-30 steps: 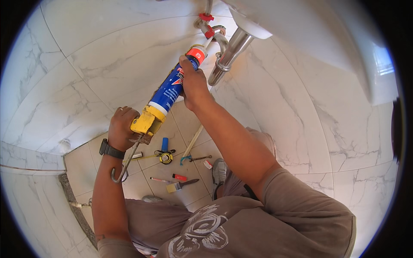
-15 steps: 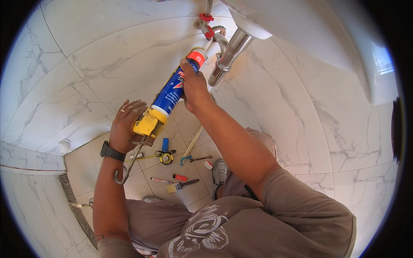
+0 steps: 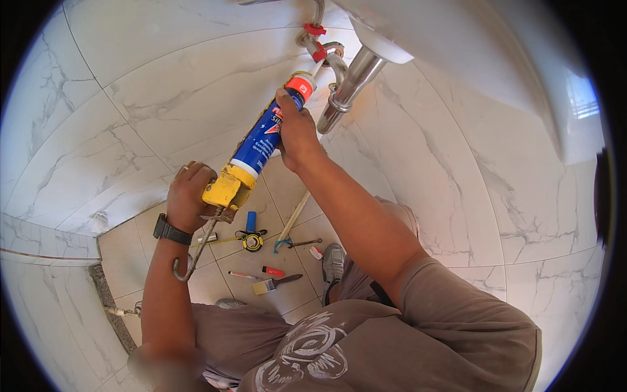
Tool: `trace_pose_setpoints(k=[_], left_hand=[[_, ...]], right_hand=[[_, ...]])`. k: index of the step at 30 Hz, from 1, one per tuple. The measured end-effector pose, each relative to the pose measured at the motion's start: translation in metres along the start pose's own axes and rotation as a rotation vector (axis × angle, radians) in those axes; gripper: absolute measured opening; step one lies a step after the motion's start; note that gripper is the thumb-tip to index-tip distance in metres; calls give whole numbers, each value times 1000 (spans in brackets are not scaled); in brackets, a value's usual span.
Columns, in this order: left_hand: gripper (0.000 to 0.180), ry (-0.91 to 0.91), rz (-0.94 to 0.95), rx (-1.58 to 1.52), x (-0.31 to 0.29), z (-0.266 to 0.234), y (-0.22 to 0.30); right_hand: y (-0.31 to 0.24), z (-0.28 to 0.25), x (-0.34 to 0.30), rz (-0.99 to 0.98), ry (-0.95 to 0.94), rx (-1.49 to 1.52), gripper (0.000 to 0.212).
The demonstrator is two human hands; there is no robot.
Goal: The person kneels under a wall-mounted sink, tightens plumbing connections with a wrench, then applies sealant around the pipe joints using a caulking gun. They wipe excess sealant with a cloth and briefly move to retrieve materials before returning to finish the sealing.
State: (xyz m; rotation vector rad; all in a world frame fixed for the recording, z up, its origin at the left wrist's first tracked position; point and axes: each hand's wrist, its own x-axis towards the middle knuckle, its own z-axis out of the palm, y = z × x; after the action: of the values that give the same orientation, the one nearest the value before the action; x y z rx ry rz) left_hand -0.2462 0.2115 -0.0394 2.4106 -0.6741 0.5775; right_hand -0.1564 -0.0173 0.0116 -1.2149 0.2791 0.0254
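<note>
Right now the right hand (image 3: 295, 130) is wrapped tight around the upper end of the blue sealant cartridge (image 3: 266, 136), fingers closed just below its red collar, nozzle tip up against the wall by the red-handled valves (image 3: 316, 39); left hand (image 3: 189, 196), black watch on the wrist, is clenched on the grip of the yellow caulking gun (image 3: 225, 189), whose hooked plunger rod (image 3: 191, 256) hangs down past the forearm. Cartridge sits in the gun, tilted up-right from left hand to right, close to the marble wall tiles (image 3: 150, 98). Chrome drain pipe (image 3: 346, 88) drops from the white basin (image 3: 418, 32) just beside the right hand, so room on that side is tight; open wall to the left of the gun. Below the hands, on the beige floor tiles (image 3: 124, 255): yellow tape measure (image 3: 251, 240), blue-handled tool (image 3: 251, 221), wooden stick (image 3: 294, 217), red marker (image 3: 273, 271), small brush (image 3: 274, 284), all near each other between the wall edge and the person's knees; shoe (image 3: 333, 261) just beside them
</note>
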Motion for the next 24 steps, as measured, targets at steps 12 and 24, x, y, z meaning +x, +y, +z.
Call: trace_pose_setpoints(k=[12,24], left_hand=[[35,24,18,35,1,-2,-1],[35,26,10,11,1,0,-2]], right_hand=[[-1,1,0,0,-26,40,75],[-6,2,-3,48,23,12,59]])
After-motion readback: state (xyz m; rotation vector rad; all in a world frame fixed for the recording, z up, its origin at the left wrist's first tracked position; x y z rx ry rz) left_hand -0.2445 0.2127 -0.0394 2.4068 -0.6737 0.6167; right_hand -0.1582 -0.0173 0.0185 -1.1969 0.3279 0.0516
